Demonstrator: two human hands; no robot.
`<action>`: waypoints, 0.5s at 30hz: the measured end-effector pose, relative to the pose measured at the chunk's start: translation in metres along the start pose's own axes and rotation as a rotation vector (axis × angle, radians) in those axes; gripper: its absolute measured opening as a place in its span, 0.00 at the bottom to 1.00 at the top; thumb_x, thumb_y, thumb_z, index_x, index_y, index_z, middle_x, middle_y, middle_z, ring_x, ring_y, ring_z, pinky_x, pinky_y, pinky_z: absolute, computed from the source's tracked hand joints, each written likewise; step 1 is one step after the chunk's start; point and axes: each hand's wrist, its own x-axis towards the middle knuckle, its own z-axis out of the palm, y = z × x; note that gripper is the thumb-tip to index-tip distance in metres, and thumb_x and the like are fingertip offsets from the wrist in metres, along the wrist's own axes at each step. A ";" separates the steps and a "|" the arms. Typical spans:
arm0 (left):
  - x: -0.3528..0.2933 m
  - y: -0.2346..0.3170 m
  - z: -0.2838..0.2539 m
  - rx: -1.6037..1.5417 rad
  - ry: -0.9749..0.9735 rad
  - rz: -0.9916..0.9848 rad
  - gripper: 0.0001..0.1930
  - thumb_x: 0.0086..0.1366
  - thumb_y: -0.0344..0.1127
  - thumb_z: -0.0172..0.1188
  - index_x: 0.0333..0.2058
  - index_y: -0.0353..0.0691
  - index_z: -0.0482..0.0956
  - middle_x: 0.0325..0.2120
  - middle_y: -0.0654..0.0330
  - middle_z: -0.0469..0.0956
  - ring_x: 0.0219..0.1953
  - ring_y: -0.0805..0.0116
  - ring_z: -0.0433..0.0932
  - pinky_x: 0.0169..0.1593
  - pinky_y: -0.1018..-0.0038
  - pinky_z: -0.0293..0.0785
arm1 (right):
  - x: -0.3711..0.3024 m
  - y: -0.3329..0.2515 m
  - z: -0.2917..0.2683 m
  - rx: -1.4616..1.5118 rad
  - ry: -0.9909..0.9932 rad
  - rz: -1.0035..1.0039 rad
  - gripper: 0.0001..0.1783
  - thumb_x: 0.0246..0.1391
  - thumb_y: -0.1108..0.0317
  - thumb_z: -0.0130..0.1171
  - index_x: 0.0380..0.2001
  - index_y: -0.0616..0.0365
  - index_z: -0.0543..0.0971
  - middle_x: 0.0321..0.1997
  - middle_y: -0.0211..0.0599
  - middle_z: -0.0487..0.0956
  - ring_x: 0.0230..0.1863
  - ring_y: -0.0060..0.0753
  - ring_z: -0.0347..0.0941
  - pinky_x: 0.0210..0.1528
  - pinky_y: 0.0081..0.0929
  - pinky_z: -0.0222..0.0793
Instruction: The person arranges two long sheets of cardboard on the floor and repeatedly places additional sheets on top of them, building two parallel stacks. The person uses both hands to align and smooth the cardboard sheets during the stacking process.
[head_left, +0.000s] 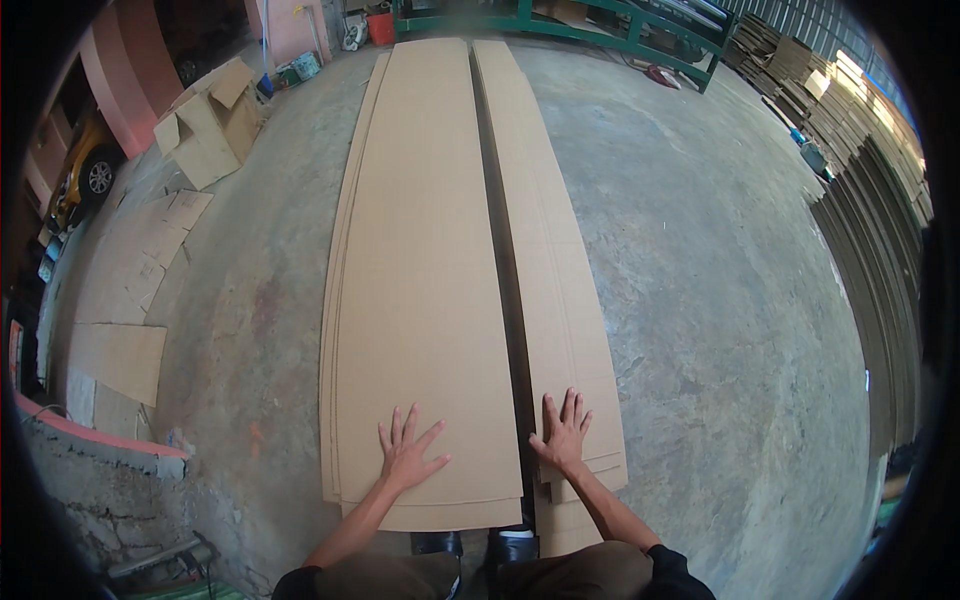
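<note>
Two long stacks of brown cardboard sheets stretch away from me across the floor, with a narrow dark gap between them. On the near end of the wide left cardboard stack (425, 250), my left hand (406, 455) lies flat with its fingers spread. My right hand (564, 438) rests near the inner edge of the narrower right cardboard stack (560, 290), fingers apart and thumb toward the gap. Neither hand holds anything. Sheet edges in both stacks are slightly uneven. Another cardboard piece (567, 525) shows under the right stack's near end.
Concrete floor (700, 260) lies on both sides. An open cardboard box (210, 130) and flat cardboard pieces (120, 355) are at the left. A green metal frame (600, 35) crosses the far end. Stacked cardboard (870, 260) lines the right. My shoes (512, 545) are close to the left stack.
</note>
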 end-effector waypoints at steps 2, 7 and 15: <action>0.000 0.000 0.000 -0.001 0.000 0.000 0.42 0.62 0.69 0.68 0.74 0.75 0.69 0.83 0.49 0.41 0.83 0.33 0.32 0.75 0.22 0.28 | 0.000 0.001 0.001 0.005 0.004 -0.002 0.63 0.45 0.45 0.75 0.83 0.36 0.56 0.88 0.64 0.37 0.87 0.72 0.29 0.79 0.84 0.26; 0.001 -0.001 0.001 -0.001 0.000 -0.001 0.42 0.62 0.69 0.68 0.74 0.75 0.69 0.83 0.49 0.40 0.83 0.32 0.31 0.75 0.22 0.27 | 0.000 0.001 0.001 0.008 0.008 -0.004 0.63 0.45 0.45 0.74 0.83 0.36 0.56 0.88 0.64 0.37 0.87 0.72 0.29 0.79 0.84 0.26; 0.001 0.000 0.001 -0.004 -0.001 -0.001 0.42 0.62 0.68 0.68 0.74 0.74 0.69 0.83 0.48 0.40 0.83 0.32 0.31 0.75 0.22 0.27 | 0.000 0.001 0.001 0.007 0.009 -0.001 0.63 0.44 0.46 0.75 0.83 0.36 0.56 0.88 0.64 0.37 0.87 0.72 0.29 0.79 0.84 0.26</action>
